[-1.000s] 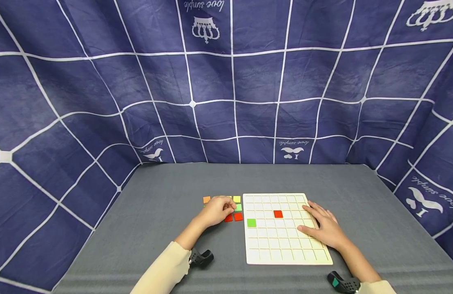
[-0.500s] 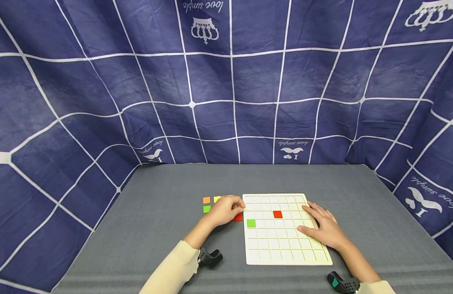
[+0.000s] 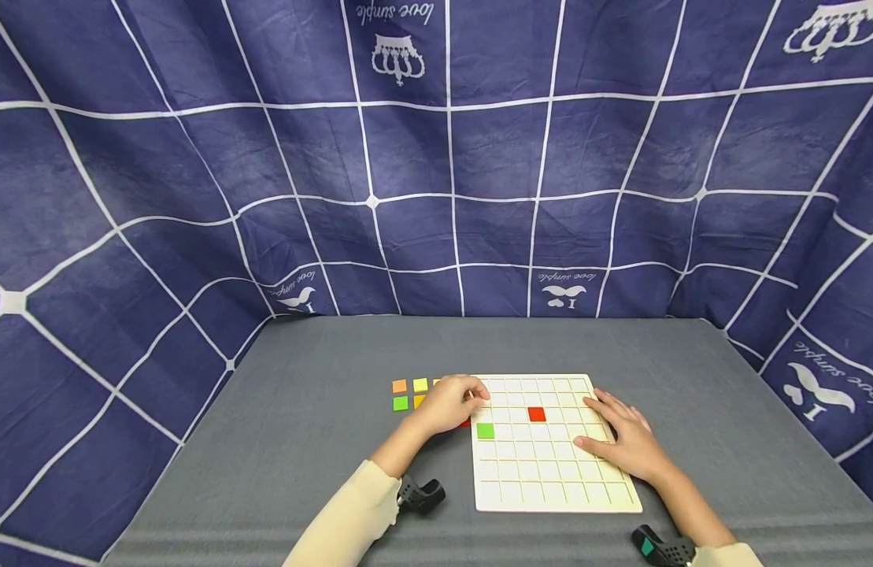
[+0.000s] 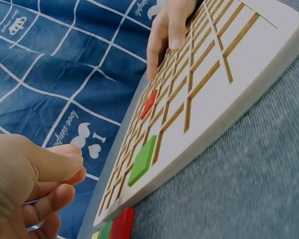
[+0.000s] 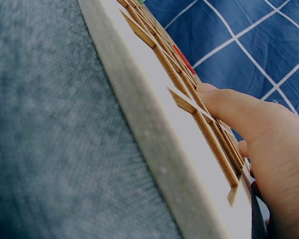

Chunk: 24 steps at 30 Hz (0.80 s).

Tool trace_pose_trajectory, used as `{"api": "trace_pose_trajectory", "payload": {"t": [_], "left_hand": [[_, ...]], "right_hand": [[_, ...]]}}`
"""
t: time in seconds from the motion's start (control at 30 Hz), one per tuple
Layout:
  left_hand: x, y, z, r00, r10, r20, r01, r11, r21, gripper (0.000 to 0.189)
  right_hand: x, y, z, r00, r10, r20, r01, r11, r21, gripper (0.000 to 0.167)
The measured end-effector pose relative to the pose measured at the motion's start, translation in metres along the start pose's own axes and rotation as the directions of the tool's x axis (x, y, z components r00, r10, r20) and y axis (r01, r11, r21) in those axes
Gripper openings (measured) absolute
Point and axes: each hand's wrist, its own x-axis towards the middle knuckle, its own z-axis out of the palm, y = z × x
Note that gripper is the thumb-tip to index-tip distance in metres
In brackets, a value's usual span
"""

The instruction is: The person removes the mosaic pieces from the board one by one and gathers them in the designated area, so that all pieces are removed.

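Note:
My left hand (image 3: 450,403) is over the left edge of a white gridded board (image 3: 556,496), its fingers curled and the thumb tip close to the index finger. In the left wrist view the fingertips (image 4: 72,158) come together above the board; I cannot tell whether they hold something. My right hand (image 3: 623,441) rests on the board's right edge with fingers spread, its thumb (image 5: 224,102) lying over the grid. A green square tile (image 3: 485,431) sits in the board's left column. A red square tile (image 3: 537,414) lies nearer the middle.
Left of the board, loose tiles lie in rows on the grey cloth (image 3: 323,394): an orange tile (image 3: 399,386), a yellow tile (image 3: 419,384), a green tile (image 3: 401,403), and others partly behind my left hand. A blue curtain (image 3: 493,236) hangs behind the table.
My left hand has moved right, from over the loose tiles to the board's left edge, with its fingers still curled. The right hand and the tiles on the board have stayed in place.

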Motion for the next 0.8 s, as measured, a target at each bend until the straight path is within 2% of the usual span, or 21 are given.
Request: {"api": "trace_pose_trajectory", "payload": {"t": [0.6,0.8], "left_hand": [[0.01,0.015,0.014,0.999,0.008,0.038,-0.006,0.999,-0.05,0.005],[0.016,0.02,0.02,0.999,-0.006,0.054,0.012,0.994,-0.111,0.005]], "right_hand": [[0.0,0.001,0.001,1.0,-0.014,-0.011,0.014,1.0,-0.001,0.078],[0.0,0.001,0.001,1.0,-0.012,-0.008,0.012,1.0,-0.002,0.078]]}}
